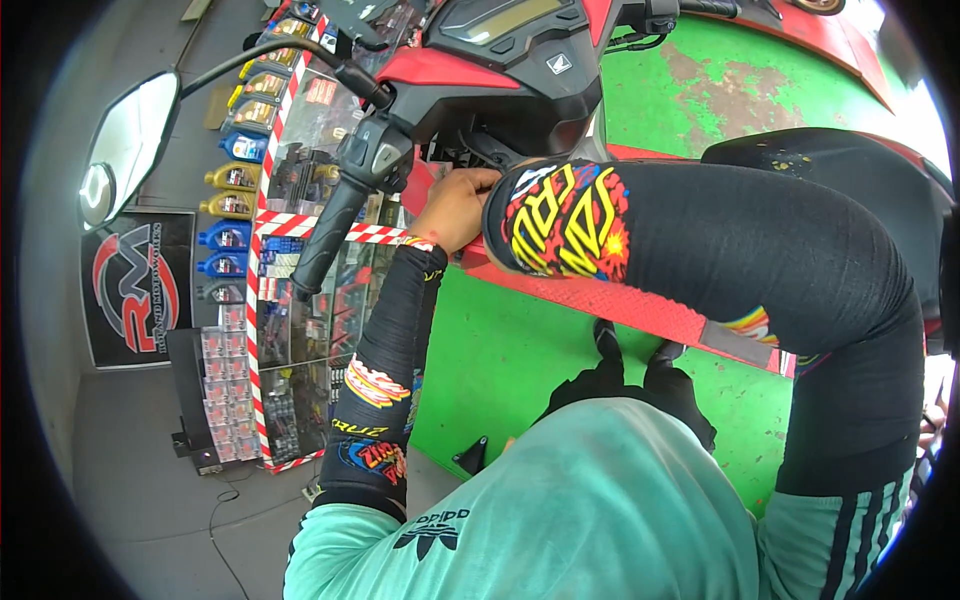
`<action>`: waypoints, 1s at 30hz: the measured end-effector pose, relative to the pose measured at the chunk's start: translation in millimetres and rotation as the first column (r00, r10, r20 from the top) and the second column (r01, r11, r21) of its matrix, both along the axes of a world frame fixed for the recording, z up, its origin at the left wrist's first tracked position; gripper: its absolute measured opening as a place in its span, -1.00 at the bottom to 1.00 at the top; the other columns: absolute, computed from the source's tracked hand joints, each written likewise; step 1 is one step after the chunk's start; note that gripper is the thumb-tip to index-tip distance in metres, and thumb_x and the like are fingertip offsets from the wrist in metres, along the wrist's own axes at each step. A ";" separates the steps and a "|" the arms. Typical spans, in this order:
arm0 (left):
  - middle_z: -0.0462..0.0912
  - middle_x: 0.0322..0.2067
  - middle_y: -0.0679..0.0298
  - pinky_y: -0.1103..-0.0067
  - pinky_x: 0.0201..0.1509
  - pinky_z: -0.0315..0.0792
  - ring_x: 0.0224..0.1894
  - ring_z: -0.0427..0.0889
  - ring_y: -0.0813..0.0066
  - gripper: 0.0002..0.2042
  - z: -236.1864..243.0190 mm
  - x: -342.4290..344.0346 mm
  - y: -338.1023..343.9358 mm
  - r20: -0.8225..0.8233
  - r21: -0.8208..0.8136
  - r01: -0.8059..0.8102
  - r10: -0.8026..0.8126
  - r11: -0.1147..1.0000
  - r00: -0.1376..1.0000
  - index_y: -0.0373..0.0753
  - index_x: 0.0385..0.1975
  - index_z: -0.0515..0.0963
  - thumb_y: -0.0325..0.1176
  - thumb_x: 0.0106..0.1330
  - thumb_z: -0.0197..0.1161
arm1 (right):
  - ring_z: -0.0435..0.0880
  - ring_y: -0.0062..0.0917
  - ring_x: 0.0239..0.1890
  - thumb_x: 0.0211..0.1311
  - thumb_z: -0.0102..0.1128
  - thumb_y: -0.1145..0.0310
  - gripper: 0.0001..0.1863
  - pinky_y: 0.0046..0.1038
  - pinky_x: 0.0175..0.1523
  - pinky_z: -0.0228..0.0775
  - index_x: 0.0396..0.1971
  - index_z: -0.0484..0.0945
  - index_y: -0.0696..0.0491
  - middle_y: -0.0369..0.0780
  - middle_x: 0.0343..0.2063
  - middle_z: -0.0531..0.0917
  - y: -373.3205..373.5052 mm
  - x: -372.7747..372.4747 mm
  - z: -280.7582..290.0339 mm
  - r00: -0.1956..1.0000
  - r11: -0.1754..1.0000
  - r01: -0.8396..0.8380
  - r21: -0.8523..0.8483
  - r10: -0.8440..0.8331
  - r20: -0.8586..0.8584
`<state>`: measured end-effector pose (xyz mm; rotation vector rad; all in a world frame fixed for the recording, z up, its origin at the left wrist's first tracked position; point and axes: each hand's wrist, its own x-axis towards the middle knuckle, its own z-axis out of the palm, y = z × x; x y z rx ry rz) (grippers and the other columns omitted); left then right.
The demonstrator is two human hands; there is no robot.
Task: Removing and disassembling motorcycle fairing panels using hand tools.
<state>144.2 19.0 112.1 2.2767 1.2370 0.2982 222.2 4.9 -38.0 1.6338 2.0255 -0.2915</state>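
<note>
In front of me stands a red and black motor scooter (450,68). My left hand (452,208) reaches in below its handlebar cover (540,112), close to the inner front panel. Its fingers are curled, with the tips out of sight behind my right forearm (690,220). Whatever they hold cannot be made out. That forearm, in a black patterned sleeve, crosses from the right and hides nearly all of my right hand beside the left one. The scooter's left handlebar grip (335,225) is just left of my left hand.
A mirror (132,150) sticks out at upper left. Behind the handlebar grip stands a glass display case (295,400) edged in red-and-white tape, with oil bottles (232,205) alongside. The scooter's black seat (830,165) is at right. A red platform (600,300) lies above a green floor (480,350).
</note>
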 end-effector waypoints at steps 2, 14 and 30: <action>0.75 -0.37 0.22 0.33 0.14 0.43 -0.23 0.72 0.20 -0.68 -11.0 -17.4 13.5 -0.111 -0.051 0.083 -0.088 0.995 0.990 -0.16 -0.32 0.72 -0.03 0.35 0.23 | 0.77 -0.14 -0.28 0.40 0.05 0.12 -0.63 0.14 -0.24 0.55 -0.05 0.72 0.00 -0.12 -0.40 0.76 9.1 -18.9 11.1 0.979 0.981 0.189 0.047 -0.192 0.067; 0.56 -0.61 0.23 0.49 -0.32 0.38 -0.50 0.49 0.52 -0.66 -9.5 -6.0 6.6 -0.077 -0.127 0.045 -0.055 0.991 0.995 -0.36 -0.45 0.62 -0.16 0.39 0.28 | 0.70 -0.01 -0.31 0.56 -0.15 0.04 -0.59 -0.03 -0.09 0.51 -0.11 0.49 0.11 0.01 -0.49 0.69 -94.7 87.2 92.9 0.391 0.975 0.219 0.041 -0.049 -0.919; 0.43 -0.62 0.34 0.55 -0.37 0.26 -0.51 0.33 0.62 -0.66 0.9 2.5 4.3 -0.144 -0.229 -0.016 -0.017 0.973 0.989 -0.38 -0.51 0.52 -0.23 0.42 0.28 | 0.67 0.01 -0.35 0.56 -0.13 0.01 -0.60 -0.01 -0.19 0.50 -0.07 0.48 0.05 0.03 -0.52 0.64 -94.7 78.0 39.9 0.105 0.944 0.313 0.106 0.076 -0.992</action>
